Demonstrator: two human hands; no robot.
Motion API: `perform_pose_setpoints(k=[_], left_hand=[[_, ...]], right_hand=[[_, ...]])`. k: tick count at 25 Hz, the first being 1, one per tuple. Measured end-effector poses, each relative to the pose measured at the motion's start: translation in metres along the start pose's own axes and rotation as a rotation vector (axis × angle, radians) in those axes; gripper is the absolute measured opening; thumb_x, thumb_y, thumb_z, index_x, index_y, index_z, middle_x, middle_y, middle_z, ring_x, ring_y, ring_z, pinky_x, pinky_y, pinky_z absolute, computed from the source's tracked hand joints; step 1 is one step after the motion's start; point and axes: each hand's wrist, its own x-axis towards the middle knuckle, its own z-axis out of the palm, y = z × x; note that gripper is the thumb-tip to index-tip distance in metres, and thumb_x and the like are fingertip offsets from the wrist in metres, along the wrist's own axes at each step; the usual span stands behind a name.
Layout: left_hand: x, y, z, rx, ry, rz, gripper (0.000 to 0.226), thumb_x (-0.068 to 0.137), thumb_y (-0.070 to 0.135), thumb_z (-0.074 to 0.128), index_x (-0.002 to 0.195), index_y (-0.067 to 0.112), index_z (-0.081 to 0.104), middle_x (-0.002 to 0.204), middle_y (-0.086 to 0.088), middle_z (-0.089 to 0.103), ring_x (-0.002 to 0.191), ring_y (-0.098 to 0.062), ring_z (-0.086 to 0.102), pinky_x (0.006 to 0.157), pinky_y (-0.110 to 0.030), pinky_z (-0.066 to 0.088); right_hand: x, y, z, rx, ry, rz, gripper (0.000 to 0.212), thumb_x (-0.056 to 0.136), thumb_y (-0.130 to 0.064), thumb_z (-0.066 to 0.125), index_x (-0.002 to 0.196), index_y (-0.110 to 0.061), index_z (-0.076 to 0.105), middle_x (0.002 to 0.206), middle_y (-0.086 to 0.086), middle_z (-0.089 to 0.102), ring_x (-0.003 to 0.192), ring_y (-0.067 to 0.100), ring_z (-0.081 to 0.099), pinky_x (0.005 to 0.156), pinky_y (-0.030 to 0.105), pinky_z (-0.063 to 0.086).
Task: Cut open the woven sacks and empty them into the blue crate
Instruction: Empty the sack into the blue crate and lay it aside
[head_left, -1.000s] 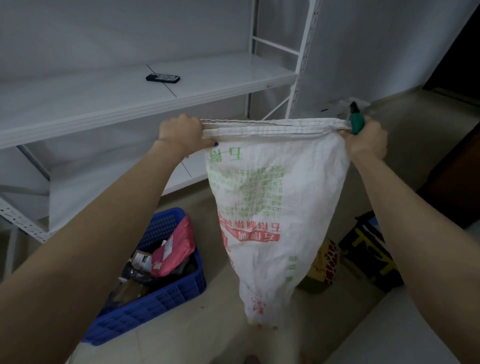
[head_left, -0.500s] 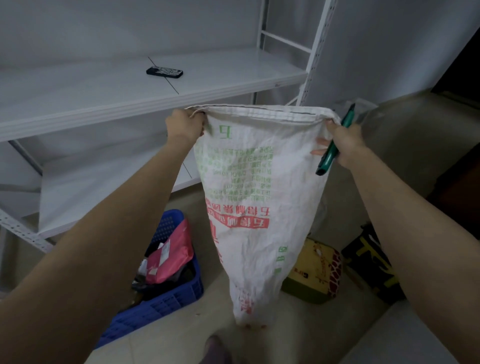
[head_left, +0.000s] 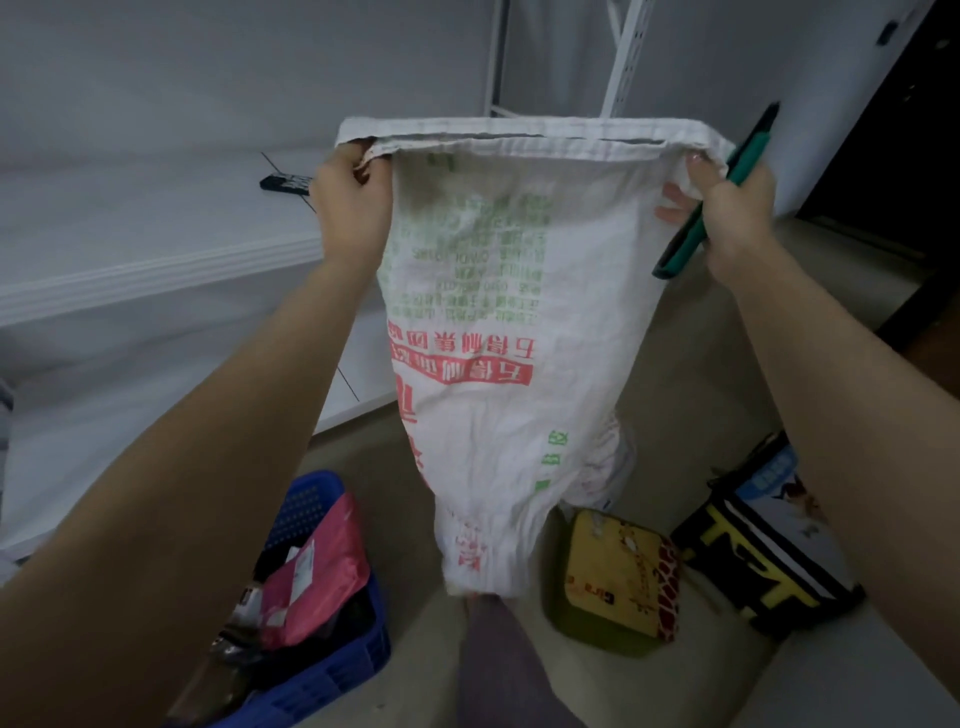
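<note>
A white woven sack (head_left: 498, 322) with green and red print hangs upside down in front of me, limp, its stitched hem on top. My left hand (head_left: 350, 200) grips the hem's left corner. My right hand (head_left: 727, 208) pinches the right corner and also holds a green utility knife (head_left: 711, 200) slanted along the palm. The blue crate (head_left: 322, 670) stands on the floor at lower left, below and left of the sack, with a pink parcel (head_left: 317, 566) and dark packets inside.
White metal shelving (head_left: 156, 260) runs along the left, with a black remote (head_left: 285, 183) on a shelf. A yellow giraffe-print box (head_left: 613, 571) and a black-and-yellow package (head_left: 763, 545) lie on the floor at right. My leg (head_left: 509, 670) is under the sack.
Both hands lifted the sack higher and it now hangs nearer the camera. The knife, upright a second ago, lies slanted in my right hand. The view has tilted down.
</note>
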Motion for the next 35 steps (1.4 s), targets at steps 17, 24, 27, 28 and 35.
perform_pose_setpoints(k=[17, 24, 27, 28, 35], left_hand=[[-0.169, -0.053, -0.038, 0.35, -0.459, -0.114, 0.034, 0.067, 0.038, 0.054, 0.072, 0.007, 0.065, 0.068, -0.011, 0.059, 0.067, -0.012, 0.052, 0.063, -0.036, 0.046], [-0.302, -0.107, -0.073, 0.507, -0.817, -0.247, 0.062, 0.074, 0.042, 0.068, 0.127, 0.016, 0.05, 0.091, 0.003, 0.059, 0.075, -0.016, 0.056, 0.066, -0.026, 0.041], [-0.339, -0.141, -0.101, 0.597, -1.12, -0.276, 0.068, 0.068, 0.058, 0.053, 0.111, 0.007, 0.063, 0.09, -0.007, 0.066, 0.086, -0.023, 0.063, 0.066, -0.025, 0.036], [-0.348, -0.15, -0.11, 0.678, -1.26, -0.254, 0.062, 0.073, 0.057, 0.052, 0.106, 0.006, 0.065, 0.094, -0.01, 0.068, 0.091, -0.025, 0.064, 0.067, -0.027, 0.037], [-0.429, -0.184, -0.181, 0.885, -1.753, -0.258, 0.031, 0.091, 0.025, 0.056, 0.118, 0.013, 0.057, 0.12, -0.006, 0.059, 0.112, -0.022, 0.053, 0.086, -0.024, 0.037]], right_hand=[[-0.057, 0.133, -0.113, -0.285, -0.195, 0.435, 0.021, 0.078, -0.018, 0.073, 0.088, -0.012, 0.055, 0.067, 0.002, 0.05, 0.051, 0.014, 0.047, 0.043, 0.018, 0.037], [-0.183, 0.234, -0.198, -0.434, -0.109, 0.834, 0.043, 0.078, -0.021, 0.076, 0.116, -0.006, 0.063, 0.107, 0.009, 0.067, 0.095, 0.025, 0.065, 0.083, 0.035, 0.054], [-0.243, 0.249, -0.207, -0.544, -0.07, 0.969, 0.028, 0.076, -0.021, 0.077, 0.092, -0.002, 0.064, 0.085, 0.013, 0.062, 0.074, 0.025, 0.059, 0.065, 0.032, 0.048], [-0.262, 0.252, -0.204, -0.594, -0.054, 0.988, 0.026, 0.076, -0.022, 0.078, 0.084, -0.003, 0.061, 0.078, 0.012, 0.059, 0.069, 0.024, 0.055, 0.061, 0.03, 0.044], [-0.41, 0.29, -0.198, -0.781, -0.02, 1.219, 0.039, 0.079, -0.023, 0.075, 0.108, -0.002, 0.059, 0.069, 0.004, 0.051, 0.056, 0.015, 0.046, 0.044, 0.019, 0.041]])
